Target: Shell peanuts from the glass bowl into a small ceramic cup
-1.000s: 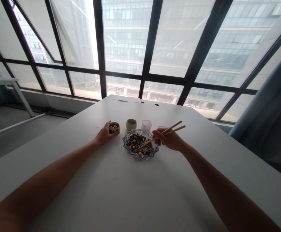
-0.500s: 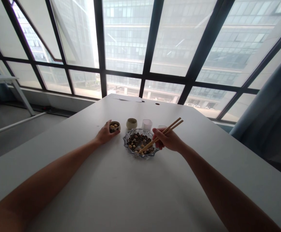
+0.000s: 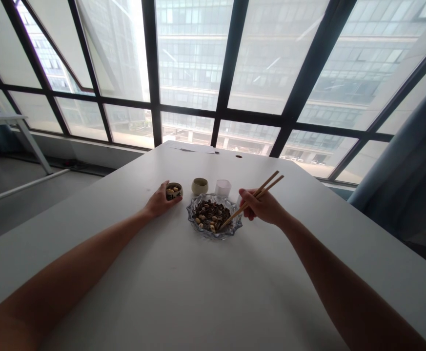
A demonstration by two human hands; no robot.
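My left hand (image 3: 158, 201) is wrapped round a small cup (image 3: 174, 195) with dark markings, standing on the table with pale nuts in it. My right hand (image 3: 262, 207) grips a pair of wooden chopsticks (image 3: 245, 206), which slant down to the left. Their tips reach into a scalloped clear glass bowl (image 3: 217, 235), among dark striped seeds (image 3: 210, 210) and several pale nuts (image 3: 213, 227) that lie at its near left side. Whether the tips pinch anything is too small to tell.
Behind the bowl stand a beige cup (image 3: 200, 186) and a pinkish translucent cup (image 3: 223, 188). Another clear container is mostly hidden by my right hand. Paper (image 3: 194, 149) lies at the far end of the white table (image 3: 198, 287), before large windows.
My right hand has moved slightly right, and the chopstick tips have shifted right within the bowl. Some seeds and nuts lie differently. The left hand and its cup have stayed put.
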